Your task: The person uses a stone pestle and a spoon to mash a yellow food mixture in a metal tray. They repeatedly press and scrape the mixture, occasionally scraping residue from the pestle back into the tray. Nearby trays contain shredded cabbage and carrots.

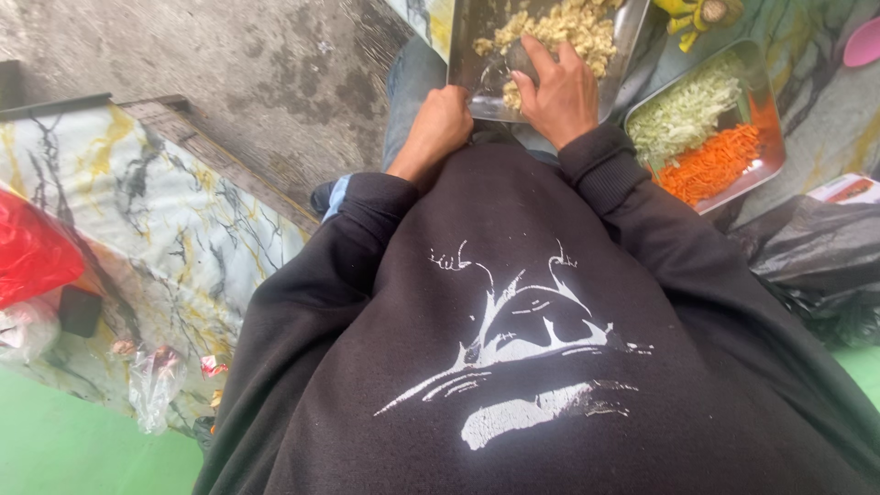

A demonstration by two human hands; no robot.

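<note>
Right now the steel tray [477, 37] of pale yellow chopped food [564, 27] sits straight ahead of my body, just past my lap, and both of my hands are at its near edge. My left hand [440, 128] is clenched into a fist at the tray's near-left corner; it seems to grip the rim there, though the fingers curl under and I cannot tell exactly what they catch. My right hand [561, 92] reaches over the near rim into the tray, fingers closed around a small dark rounded tool [521, 57] that presses into the yellow heap. So the right hand is the one nearer the food, and the left only touches the tray. The tray's long side appears to run away from me, toward the top of the view, where it is cut off.

Just to the right of that tray lies a second steel tray [770, 137], tilted in the view, holding shredded pale green cabbage [683, 115] on its far part and orange grated carrot [710, 165] on its near part. Beyond it, something yellow [697, 14] and a pink lid [863, 44] lie near the edge of view. A black plastic bag [816, 257] lies nearer to me than the second tray. Well to the left of my tray stands a marbled counter [165, 211] with a red bag [32, 252] and clear wrappers [151, 380]. Nothing lies between my hands and the food.
</note>
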